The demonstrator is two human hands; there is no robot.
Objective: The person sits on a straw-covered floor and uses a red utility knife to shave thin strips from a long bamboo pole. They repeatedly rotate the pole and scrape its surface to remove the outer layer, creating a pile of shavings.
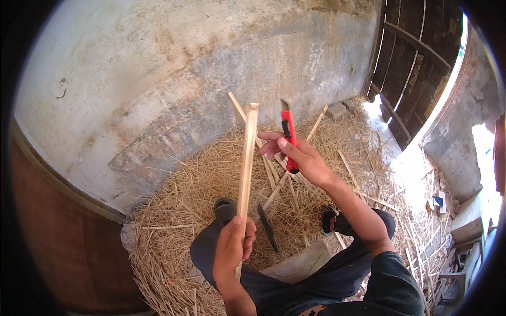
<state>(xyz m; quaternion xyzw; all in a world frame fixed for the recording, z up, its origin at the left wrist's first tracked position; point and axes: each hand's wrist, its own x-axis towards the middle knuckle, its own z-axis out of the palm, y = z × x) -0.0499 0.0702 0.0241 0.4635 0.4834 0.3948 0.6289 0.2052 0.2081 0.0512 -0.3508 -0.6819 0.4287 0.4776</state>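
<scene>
My left hand (233,246) is closed around the lower part of a long pale bamboo strip (246,163), which stands nearly upright before me. In my right hand (298,152) is a red utility knife (289,134) with a black slider, held between thumb and fingers. Its blade is out and points up, apart from the strip. My right index finger reaches toward the strip's edge; whether it touches I cannot tell. Below, between my feet, lies a dark, narrow, blade-shaped thing (268,227) on the shavings.
Straw-like shavings (174,226) cover the floor, with several loose strips such as this one (318,122) among them. A stained wall (211,68) rises ahead. A dark plank door (416,63) stands at the far right, and a brown panel (74,226) at the left.
</scene>
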